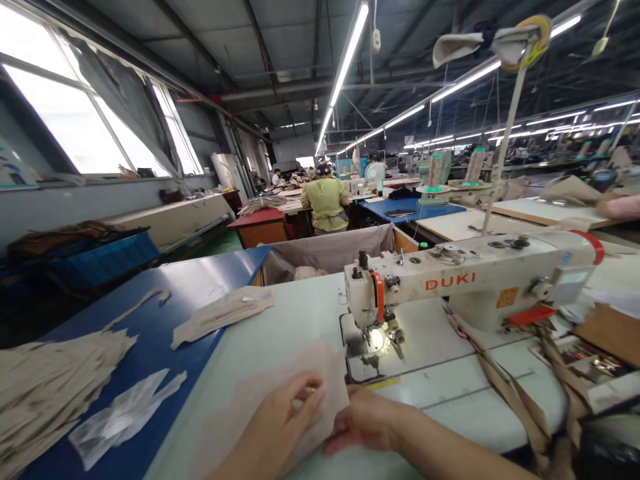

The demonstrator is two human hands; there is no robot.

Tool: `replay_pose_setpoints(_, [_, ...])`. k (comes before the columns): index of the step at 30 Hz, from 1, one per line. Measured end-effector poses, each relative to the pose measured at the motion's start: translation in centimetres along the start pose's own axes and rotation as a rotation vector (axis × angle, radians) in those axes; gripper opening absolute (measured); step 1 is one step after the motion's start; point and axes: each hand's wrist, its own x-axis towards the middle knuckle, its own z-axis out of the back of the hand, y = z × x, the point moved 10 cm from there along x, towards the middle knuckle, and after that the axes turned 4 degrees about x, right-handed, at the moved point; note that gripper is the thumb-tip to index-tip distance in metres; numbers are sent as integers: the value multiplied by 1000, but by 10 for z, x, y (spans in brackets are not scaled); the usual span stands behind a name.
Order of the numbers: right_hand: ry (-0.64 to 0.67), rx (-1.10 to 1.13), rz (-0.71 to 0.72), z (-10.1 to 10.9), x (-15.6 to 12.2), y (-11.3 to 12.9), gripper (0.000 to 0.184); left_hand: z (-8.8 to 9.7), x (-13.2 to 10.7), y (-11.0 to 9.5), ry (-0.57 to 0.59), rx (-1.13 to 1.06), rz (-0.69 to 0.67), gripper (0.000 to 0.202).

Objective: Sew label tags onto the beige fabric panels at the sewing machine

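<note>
A pale beige piece of fabric (327,373), smeared by motion, lies on the light green sewing table just left of the sewing machine (450,280). My left hand (283,417) is on top of it, thumb and forefinger closed together with the cloth at them. At the cloth's right edge, my right hand (367,420) has its fingers curled around the border, partly hidden beneath it. The needle and presser foot (373,337) stand above the lit plate, apart from both hands.
On the blue table (200,277) at left are a stack of beige fabric pieces (55,387), a clear plastic bag (125,413) and another beige bundle (223,313). Fabric strips (515,387) hang over the front right. A cloth-lined bin (330,250) stands behind; a person (325,200) sits beyond.
</note>
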Motion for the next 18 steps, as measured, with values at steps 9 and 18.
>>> replay_pose_setpoints(9, [-253, 4, -7, 63, -57, 3, 43, -74, -2, 30, 97, 469, -234, 50])
replay_pose_setpoints(18, [-415, -1125, 653, 46, -95, 61, 28, -85, 10, 14, 172, 444, -276, 50])
